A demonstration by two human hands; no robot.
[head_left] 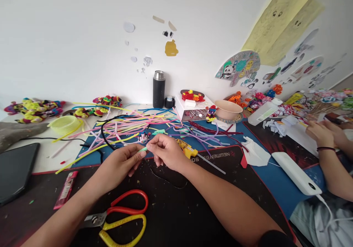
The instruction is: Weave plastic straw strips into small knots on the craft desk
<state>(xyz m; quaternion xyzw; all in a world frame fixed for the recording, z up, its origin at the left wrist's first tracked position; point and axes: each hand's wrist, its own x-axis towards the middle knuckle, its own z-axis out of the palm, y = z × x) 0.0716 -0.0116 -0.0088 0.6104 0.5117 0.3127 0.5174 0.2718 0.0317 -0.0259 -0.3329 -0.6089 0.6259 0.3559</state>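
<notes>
Near the middle of the view, my left hand (125, 161) and my right hand (167, 152) meet over the dark mat. Both pinch a short light-green piece (143, 149), which looks like pipe cleaner; its ends are hidden by my fingers. Just beyond my fingers lies a small figure with a white and blue head (143, 137). A yellow glue gun (188, 149) rests beside my right hand, a clear glue stick (211, 163) poking out of it. Below my left hand are scissors (128, 210) with one red and one yellow handle.
Many coloured pipe cleaners (132, 124) spread behind my hands. A black thermos (159, 90) and a white box (179, 105) stand by the wall. At left are a tablet-like dark device (18, 169) and a red packet (65, 190). A white power bank (296, 173) and a co-worker's hands (320, 133) are at right.
</notes>
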